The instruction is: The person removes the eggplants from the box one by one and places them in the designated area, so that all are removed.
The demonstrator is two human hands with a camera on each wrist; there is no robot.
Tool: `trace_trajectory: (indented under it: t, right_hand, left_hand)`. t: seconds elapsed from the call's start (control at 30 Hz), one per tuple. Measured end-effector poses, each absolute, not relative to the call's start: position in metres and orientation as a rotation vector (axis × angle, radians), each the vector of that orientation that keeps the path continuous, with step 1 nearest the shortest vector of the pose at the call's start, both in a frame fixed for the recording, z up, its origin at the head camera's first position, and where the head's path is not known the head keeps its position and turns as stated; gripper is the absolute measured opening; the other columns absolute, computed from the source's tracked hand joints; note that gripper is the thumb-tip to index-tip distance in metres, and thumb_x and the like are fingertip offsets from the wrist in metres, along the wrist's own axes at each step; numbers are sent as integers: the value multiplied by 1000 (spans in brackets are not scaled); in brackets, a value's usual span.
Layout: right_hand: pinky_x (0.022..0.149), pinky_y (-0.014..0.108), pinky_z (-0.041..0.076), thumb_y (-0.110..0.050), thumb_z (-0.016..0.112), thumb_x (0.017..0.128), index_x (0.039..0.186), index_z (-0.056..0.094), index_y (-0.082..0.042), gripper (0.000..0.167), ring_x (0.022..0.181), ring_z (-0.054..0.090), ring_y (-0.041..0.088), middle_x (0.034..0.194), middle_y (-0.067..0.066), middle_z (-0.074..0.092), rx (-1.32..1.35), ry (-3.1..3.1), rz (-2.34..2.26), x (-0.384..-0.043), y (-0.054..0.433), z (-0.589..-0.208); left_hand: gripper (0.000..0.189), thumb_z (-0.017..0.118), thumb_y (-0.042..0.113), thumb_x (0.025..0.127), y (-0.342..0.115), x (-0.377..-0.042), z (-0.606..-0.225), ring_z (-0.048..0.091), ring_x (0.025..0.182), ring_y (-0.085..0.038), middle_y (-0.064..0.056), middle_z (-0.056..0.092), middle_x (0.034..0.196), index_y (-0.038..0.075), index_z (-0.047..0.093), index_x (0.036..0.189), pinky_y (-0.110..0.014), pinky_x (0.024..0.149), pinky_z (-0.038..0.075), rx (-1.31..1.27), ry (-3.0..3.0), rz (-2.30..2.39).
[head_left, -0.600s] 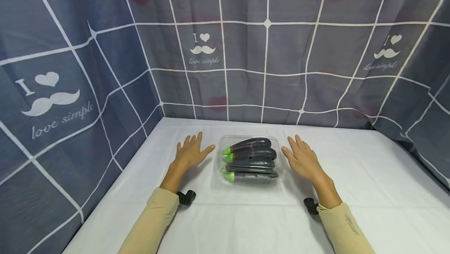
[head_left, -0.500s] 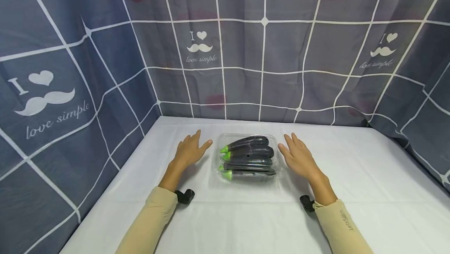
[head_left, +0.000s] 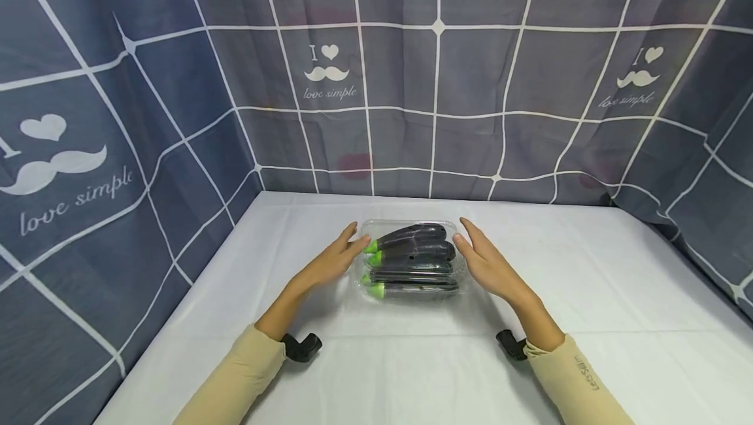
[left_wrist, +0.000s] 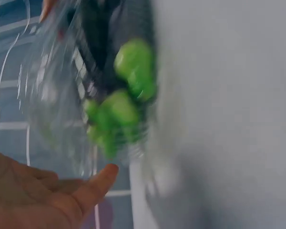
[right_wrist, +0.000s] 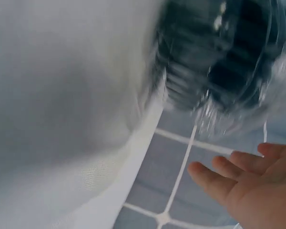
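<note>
Several dark eggplants (head_left: 412, 256) with bright green caps lie side by side in a clear plastic box (head_left: 406, 222) on the white cloth. The caps point to the left. My left hand (head_left: 331, 263) is at the box's left side with its fingers extended, and its thumb tip lies close to the caps. In the left wrist view the box is blurred, just beyond that hand (left_wrist: 47, 195). At the right side of the box is my right hand (head_left: 489, 267), fingers straight. Whether either hand touches the plastic, I cannot tell.
A white cloth (head_left: 382, 373) covers the table. Grey-blue checked curtains (head_left: 400, 72) hang behind it and along both sides. Black wrist devices (head_left: 302, 348) sit below the sleeve cuffs.
Both hands have moved inward, the left to the right and the right a little to the left, closer to the box of eggplants. The view has shifted slightly.
</note>
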State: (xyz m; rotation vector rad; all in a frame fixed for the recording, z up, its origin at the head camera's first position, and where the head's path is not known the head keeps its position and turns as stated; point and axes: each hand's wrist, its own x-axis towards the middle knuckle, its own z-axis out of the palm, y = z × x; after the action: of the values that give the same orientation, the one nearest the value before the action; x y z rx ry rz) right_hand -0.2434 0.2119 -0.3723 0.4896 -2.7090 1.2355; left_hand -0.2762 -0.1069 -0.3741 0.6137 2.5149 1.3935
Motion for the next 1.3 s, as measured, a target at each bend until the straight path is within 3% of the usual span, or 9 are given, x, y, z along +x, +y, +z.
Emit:
trace_trajectory:
  t: [0.2, 0.4, 0.53, 0.63, 0.8, 1.03, 1.17, 1.3]
  right_hand:
    - [112, 61, 7, -36, 33, 109, 155, 11, 5, 65, 147, 3, 42, 160, 26, 9, 569, -2717, 1355, -228, 206, -368]
    - [110, 65, 6, -46, 36, 107, 159, 2, -8, 73, 148, -5, 39, 163, 19, -1, 483, -2775, 1522, -208, 206, -368]
    - [109, 66, 12, -51, 46, 102, 159, -3, -20, 82, 147, -1, 42, 162, 19, -3, 317, -2798, 1760, -194, 209, -368]
    - [109, 66, 15, -46, 57, 99, 159, -4, -22, 89, 146, 3, 44, 162, 18, -1, 276, -2777, 1855, -188, 210, -370]
    - [109, 64, 19, -34, 70, 92, 159, -6, -23, 101, 145, 11, 47, 163, 16, 0, 315, -2727, 1968, -184, 212, -375]
    - [111, 59, 17, -18, 75, 87, 159, -5, -13, 108, 146, 8, 44, 162, 22, 3, 415, -2667, 1971, -185, 208, -384]
    - [113, 57, 15, -10, 73, 88, 158, -1, -5, 102, 147, 7, 41, 162, 21, 4, 445, -2633, 1952, -187, 206, -386]
    - [113, 56, 16, -5, 68, 90, 157, 2, -1, 94, 147, 8, 41, 162, 20, 3, 407, -2608, 1943, -187, 209, -385]
  left_hand:
    - [97, 53, 53, 97, -107, -251, -386, 19, 146, -38, -17, 1, 163, 5, -5, 157, -58, 109, 27, 594, 2437, 1448]
    - [109, 70, 52, 87, -112, -236, -384, 23, 146, -32, -11, 7, 164, 13, -3, 159, -61, 107, 28, 520, 2411, 1443]
    - [114, 77, 45, 84, -110, -228, -382, 27, 144, -32, -16, 17, 161, 16, -3, 159, -62, 106, 28, 467, 2369, 1462]
    - [116, 80, 39, 82, -108, -225, -382, 28, 144, -33, -21, 24, 158, 15, -3, 159, -62, 105, 31, 439, 2347, 1495]
    - [119, 84, 33, 79, -109, -225, -388, 25, 145, -35, -21, 20, 159, 12, -2, 159, -61, 104, 33, 423, 2333, 1525]
    - [111, 82, 30, 83, -111, -226, -390, 27, 144, -36, -16, 19, 161, 8, 4, 159, -59, 101, 38, 403, 2363, 1554]
    - [109, 80, 26, 84, -112, -226, -390, 26, 143, -39, -13, 15, 162, 6, 4, 158, -58, 99, 40, 419, 2356, 1574]
    - [109, 78, 25, 86, -110, -226, -392, 21, 144, -43, -18, 14, 162, 5, -1, 158, -60, 102, 36, 469, 2326, 1567]
